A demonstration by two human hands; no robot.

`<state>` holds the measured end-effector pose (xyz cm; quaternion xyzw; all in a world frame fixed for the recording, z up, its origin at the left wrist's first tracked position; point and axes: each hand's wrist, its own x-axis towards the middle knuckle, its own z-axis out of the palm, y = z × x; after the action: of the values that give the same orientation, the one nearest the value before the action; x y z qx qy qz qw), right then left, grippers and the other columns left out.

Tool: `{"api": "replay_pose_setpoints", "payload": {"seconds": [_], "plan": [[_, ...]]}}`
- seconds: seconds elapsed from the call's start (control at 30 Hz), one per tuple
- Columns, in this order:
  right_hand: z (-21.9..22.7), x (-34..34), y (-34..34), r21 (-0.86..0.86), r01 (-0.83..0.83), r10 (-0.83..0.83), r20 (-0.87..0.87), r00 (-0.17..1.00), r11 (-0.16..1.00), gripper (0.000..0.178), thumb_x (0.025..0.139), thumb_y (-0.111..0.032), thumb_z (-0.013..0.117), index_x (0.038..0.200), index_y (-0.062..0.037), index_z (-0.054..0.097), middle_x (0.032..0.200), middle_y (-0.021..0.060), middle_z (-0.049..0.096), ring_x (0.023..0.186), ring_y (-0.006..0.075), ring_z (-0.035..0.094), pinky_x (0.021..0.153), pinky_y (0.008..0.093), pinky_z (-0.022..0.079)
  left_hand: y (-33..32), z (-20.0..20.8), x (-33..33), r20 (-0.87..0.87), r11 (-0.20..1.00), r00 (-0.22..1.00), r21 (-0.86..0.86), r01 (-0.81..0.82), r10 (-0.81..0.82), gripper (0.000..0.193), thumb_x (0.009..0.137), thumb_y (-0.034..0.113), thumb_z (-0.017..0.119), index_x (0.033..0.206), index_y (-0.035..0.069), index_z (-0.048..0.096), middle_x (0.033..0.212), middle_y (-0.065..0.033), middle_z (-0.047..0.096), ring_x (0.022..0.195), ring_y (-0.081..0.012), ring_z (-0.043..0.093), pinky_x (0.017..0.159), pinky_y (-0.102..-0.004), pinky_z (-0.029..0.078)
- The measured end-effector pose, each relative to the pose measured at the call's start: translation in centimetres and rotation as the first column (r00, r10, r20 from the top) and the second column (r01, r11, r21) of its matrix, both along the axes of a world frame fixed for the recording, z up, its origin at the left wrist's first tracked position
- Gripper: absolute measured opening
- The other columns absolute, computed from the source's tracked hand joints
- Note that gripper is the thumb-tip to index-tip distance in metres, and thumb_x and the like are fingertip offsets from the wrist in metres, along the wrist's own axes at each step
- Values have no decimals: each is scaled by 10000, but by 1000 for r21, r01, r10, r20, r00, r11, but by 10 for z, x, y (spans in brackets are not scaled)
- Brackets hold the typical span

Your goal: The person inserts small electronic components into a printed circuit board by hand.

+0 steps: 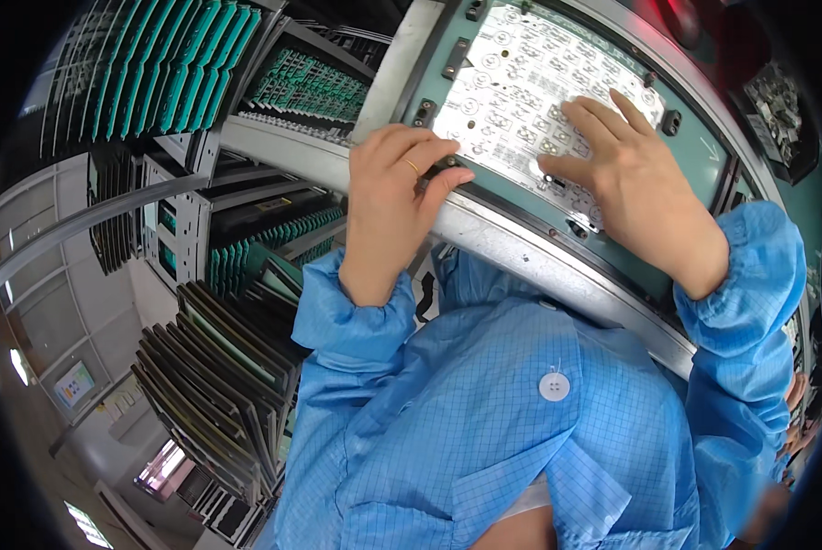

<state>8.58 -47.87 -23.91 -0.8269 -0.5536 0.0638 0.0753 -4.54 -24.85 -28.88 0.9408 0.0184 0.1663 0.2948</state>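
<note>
A white printed circuit board (507,96) with rows of round and square markings lies in a green fixture plate (521,194). My left hand (388,197), with a ring on one finger, is at the fixture's near left corner. Its thumb and forefinger are closed around a small black clip (448,162) at the board's edge. Over the board's right part is my right hand (635,174), fingers spread and thumb tip low over the board near small dark parts. Whether its fingertips touch the board cannot be made out. Part of the board is hidden beneath this hand.
A metal rail (502,240) runs along the fixture's near side. Racks of upright green boards (177,69) stand at the upper left, with a stack of dark-edged panels (214,385) below. A black bin of small parts (776,115) sits at the far right.
</note>
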Motion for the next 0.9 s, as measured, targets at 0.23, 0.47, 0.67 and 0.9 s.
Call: {"api": "replay_pose_setpoints", "payload": {"seconds": [0.23,0.47,0.67,0.9], "plan": [[3,-4,-2,-74,28,-27,17,999,997,453,726,4,652,1137,-147,769,1327,216,592,1298,331,533,1194,484,330,-23,-12,7,97,986,988,105,-128,118,121,855,126,746,921,46,683,964,-86,653,961,-315,590,836,-422,471],[-6,3,-16,9,25,-25,-23,999,1000,397,774,-33,639,1134,-143,766,1352,216,588,1294,344,540,1211,485,305,-73,3,19,57,941,958,-182,286,-280,180,797,100,771,939,30,685,1041,-112,588,993,-316,562,855,-413,465],[27,15,-54,225,98,-121,93,988,969,575,793,108,601,1337,-79,602,1329,201,606,1275,355,550,1137,493,378,-88,10,40,32,858,857,10,514,-514,164,716,90,743,874,98,700,908,-20,558,924,-251,533,796,-378,463],[58,124,-201,310,631,-692,152,705,711,265,924,-64,635,1183,-17,607,1041,204,679,997,380,665,864,418,526,-98,15,65,-38,699,703,75,711,-710,224,707,64,706,907,152,755,912,-48,577,916,-259,551,817,-370,476]]}}
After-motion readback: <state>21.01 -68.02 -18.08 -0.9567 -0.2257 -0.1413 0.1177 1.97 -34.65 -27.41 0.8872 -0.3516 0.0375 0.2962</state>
